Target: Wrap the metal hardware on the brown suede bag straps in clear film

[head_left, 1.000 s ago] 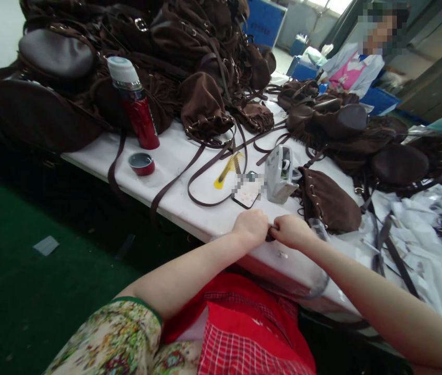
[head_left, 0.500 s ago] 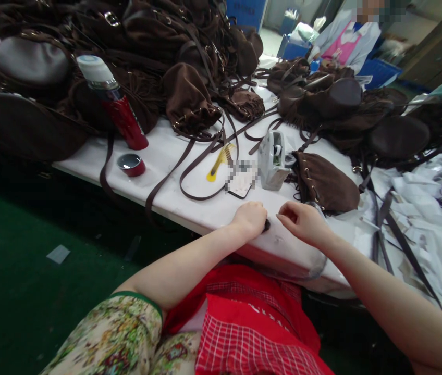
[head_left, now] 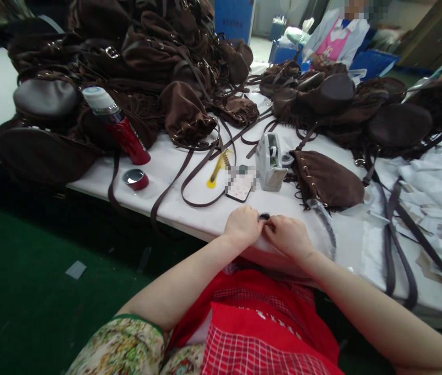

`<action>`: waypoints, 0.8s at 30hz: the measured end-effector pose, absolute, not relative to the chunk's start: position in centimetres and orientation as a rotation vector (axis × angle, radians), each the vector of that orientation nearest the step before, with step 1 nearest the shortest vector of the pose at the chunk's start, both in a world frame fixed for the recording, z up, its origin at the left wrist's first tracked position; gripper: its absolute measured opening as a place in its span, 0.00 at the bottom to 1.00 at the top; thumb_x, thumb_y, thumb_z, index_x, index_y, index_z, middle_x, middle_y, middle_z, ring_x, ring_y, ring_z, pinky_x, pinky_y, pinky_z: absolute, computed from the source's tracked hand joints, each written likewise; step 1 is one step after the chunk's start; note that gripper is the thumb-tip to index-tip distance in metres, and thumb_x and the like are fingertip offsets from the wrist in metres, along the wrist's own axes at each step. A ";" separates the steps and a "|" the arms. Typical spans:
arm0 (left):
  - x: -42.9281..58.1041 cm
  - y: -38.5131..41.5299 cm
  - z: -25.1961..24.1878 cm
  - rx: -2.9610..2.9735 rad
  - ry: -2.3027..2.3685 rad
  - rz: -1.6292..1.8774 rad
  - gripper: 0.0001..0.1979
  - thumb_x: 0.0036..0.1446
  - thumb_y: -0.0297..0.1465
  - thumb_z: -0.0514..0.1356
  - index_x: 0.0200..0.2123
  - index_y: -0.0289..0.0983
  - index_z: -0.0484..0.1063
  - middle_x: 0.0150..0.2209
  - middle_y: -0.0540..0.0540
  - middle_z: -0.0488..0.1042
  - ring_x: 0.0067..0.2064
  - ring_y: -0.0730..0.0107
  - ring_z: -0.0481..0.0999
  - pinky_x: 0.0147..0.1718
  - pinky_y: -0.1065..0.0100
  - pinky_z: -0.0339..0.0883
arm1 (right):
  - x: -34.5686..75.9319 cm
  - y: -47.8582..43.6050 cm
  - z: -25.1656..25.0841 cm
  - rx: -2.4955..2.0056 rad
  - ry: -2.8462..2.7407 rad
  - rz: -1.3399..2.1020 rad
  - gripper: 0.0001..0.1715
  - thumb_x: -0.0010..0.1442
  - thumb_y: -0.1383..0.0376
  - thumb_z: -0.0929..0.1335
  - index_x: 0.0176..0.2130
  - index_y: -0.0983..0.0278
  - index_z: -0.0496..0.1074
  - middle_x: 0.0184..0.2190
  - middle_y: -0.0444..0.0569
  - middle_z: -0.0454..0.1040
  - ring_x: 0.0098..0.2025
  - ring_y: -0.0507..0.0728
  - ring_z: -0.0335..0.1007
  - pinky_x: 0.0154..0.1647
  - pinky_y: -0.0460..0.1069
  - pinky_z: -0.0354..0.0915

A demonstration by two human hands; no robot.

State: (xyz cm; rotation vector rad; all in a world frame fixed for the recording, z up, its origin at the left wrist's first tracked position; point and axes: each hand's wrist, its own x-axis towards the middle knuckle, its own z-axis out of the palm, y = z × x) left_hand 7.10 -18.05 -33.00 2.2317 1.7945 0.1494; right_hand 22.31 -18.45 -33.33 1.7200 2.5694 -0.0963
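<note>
At the near edge of the white table, my left hand (head_left: 243, 226) is closed around a small black object (head_left: 264, 215), mostly hidden by the fingers. My right hand (head_left: 288, 237) meets it from the other side, fingers pinched together close against the object; what they grip is hidden. Just beyond the hands lie a phone (head_left: 240, 185) and a yellow comb (head_left: 218, 171). A white tape dispenser (head_left: 271, 164) stands behind my right hand. Right of that rests a brown drawstring bag (head_left: 328, 179) with fringe.
Brown bags (head_left: 146, 62) are heaped at the back left, more (head_left: 396, 122) at the right. A red thermos (head_left: 127, 135) and tape roll (head_left: 135, 179) stand left. Straps (head_left: 174, 182) cross the table (head_left: 201, 221). White wrapping (head_left: 440, 208) lies right. A person (head_left: 336, 39) works opposite.
My right hand has moved left and closed in on the black object at my left hand; before, the hands were apart. The view has shifted slightly.
</note>
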 end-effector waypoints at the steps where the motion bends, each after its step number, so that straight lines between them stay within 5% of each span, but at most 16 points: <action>1: 7.3 -18.0 -33.0 2.213 1.797 0.139 0.17 0.62 0.39 0.51 0.41 0.36 0.75 0.40 0.41 0.74 0.43 0.61 0.75 0.41 0.65 0.69 | 22.0 -18.7 -33.5 1.784 2.545 -0.104 0.17 0.64 0.58 0.60 0.34 0.63 0.74 0.35 0.53 0.78 0.35 0.57 0.73 0.33 0.48 0.59; 11: 7.5 -14.7 -32.5 2.485 1.276 0.055 0.13 0.57 0.30 0.55 0.39 0.43 0.79 0.38 0.46 0.76 0.41 0.64 0.75 0.38 0.69 0.67 | 25.1 -16.4 -31.3 1.311 2.689 -0.473 0.17 0.58 0.54 0.67 0.45 0.56 0.75 0.33 0.46 0.77 0.34 0.55 0.71 0.34 0.47 0.58; 15: 6.9 -14.1 -32.4 2.473 1.218 0.069 0.14 0.58 0.30 0.54 0.41 0.44 0.79 0.39 0.47 0.77 0.41 0.66 0.76 0.39 0.70 0.66 | 25.3 -16.3 -32.0 1.209 2.758 -0.322 0.16 0.61 0.53 0.65 0.40 0.59 0.76 0.38 0.50 0.74 0.38 0.56 0.71 0.39 0.48 0.59; 24: 5.7 -18.0 -32.9 2.243 1.737 0.135 0.22 0.65 0.39 0.45 0.39 0.35 0.77 0.38 0.40 0.75 0.40 0.62 0.76 0.40 0.65 0.68 | 22.8 -18.8 -33.8 1.709 2.633 -0.069 0.23 0.63 0.51 0.61 0.30 0.63 0.73 0.31 0.52 0.74 0.33 0.56 0.70 0.32 0.49 0.56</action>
